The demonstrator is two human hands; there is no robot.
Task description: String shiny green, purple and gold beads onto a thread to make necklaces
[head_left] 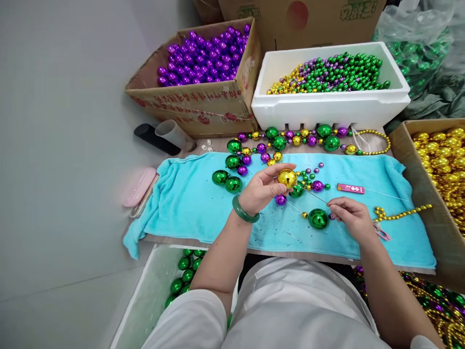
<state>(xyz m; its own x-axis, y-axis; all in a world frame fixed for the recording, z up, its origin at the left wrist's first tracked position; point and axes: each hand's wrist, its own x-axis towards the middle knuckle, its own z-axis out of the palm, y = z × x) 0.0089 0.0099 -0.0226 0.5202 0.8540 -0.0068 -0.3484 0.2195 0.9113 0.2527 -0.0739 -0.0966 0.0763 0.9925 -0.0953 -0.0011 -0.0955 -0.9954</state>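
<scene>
My left hand [264, 186], with a green bangle on its wrist, grips a shiny gold ball bead [287, 179] between thumb and fingers. My right hand [349, 216] pinches a long thin needle [317, 196] that points toward the gold bead. Whether its tip is inside the bead, I cannot tell. Close to the right fingers, a large green bead [318, 219] and a small gold bead [304, 215] lie along a thread. Beneath and beside the left hand are a purple bead [281, 199], another green bead [297, 189] and several small loose beads.
A blue towel [196, 203] covers the table. Behind it lies a strung bead garland [279, 143]. A carton of purple beads [189, 109], a white foam box [330, 109] and a carton of gold beads [410, 160] surround the table. Scissors [382, 232] rest near my right wrist.
</scene>
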